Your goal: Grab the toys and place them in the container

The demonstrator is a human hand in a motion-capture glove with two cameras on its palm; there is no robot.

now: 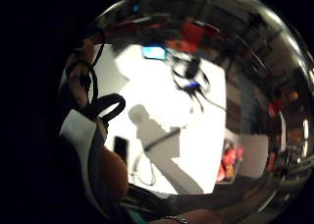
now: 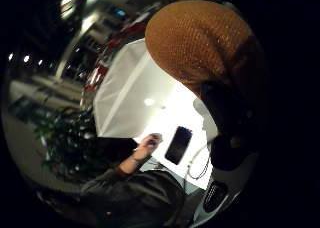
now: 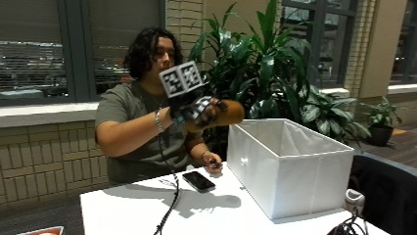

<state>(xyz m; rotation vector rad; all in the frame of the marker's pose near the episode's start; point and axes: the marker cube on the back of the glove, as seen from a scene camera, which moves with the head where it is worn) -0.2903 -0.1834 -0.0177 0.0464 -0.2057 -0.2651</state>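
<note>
Holding a brown knitted toy (image 3: 229,112), your hand (image 3: 198,110) is curling round it | looking soft, light | gripping mid-body suits | container (image 3: 287,166) standing just beside.

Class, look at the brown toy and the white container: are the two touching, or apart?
Apart. The outside view shows the gloved right hand holding the brown toy in the air, left of and above the white container's rim, with plant leaves visible between them.
</note>
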